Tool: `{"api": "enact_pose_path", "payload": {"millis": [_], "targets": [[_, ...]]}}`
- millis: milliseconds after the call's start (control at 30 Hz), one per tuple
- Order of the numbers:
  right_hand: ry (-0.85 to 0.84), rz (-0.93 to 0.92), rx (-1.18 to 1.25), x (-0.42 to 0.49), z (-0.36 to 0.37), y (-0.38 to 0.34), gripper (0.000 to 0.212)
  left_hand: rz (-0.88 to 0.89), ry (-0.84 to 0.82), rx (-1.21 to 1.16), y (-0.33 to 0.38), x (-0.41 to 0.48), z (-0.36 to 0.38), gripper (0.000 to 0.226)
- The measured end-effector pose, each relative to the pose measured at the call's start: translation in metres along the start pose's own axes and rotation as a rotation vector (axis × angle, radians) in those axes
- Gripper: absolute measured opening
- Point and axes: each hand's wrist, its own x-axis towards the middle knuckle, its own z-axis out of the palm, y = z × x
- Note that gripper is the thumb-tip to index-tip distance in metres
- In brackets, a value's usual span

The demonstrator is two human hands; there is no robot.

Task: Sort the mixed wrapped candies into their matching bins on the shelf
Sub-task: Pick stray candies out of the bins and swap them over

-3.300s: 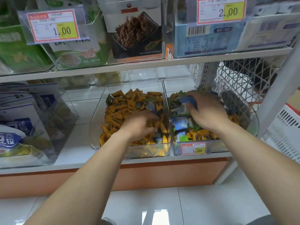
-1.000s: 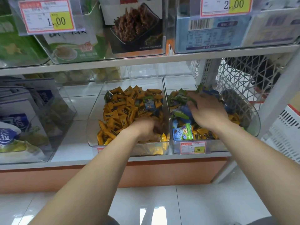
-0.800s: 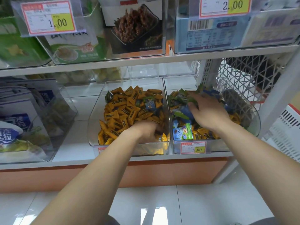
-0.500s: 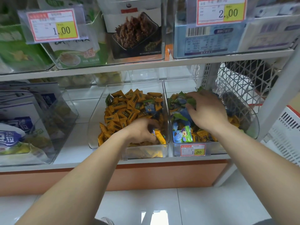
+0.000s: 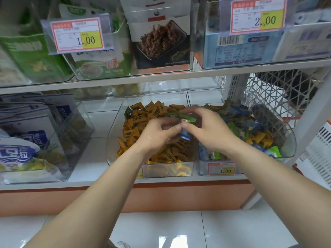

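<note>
At the centre of the frame, above the wall where the two clear bins meet, the left hand (image 5: 157,135) and the right hand (image 5: 209,129) come together fingertip to fingertip on a small bunch of strays. The sorting looks only partly done. The left bin (image 5: 114,140) is nearly all orange candies (image 5: 136,133), though a green-wrapped piece (image 5: 128,111) lies at its upper-left corner. The right bin (image 5: 291,140) holds a jumble of green and blue wrappers with a good many orange pieces (image 5: 263,140) mixed in towards its lower right, so most of what is left to do seems to be there. As for the grip, both hands are closed narrow, in pinches rather than fists. The left hand's thumb and curled fingers nip a blue candy (image 5: 185,136) that hangs just below the two thumbs. The right hand's thumb and forefingers close on a long green candy (image 5: 180,116) that lies across the gap between the hands (motion blur softens its edges). Both thumbs touch or nearly touch the blue piece, and I cannot tell which hand bears its weight. The bunch sits clear of both piles, slightly towards the left bin, with neither piece yet dropped into a bin.
</note>
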Motion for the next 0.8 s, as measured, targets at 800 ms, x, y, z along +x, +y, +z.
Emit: {"api": "enact_pose_path", "payload": {"millis": [800], "targets": [[-0.12,0.136,-0.5,-0.006,-0.019,0.073,0.059,0.013,0.083,1.227,-0.046,0.095,-0.006,0.093]]}}
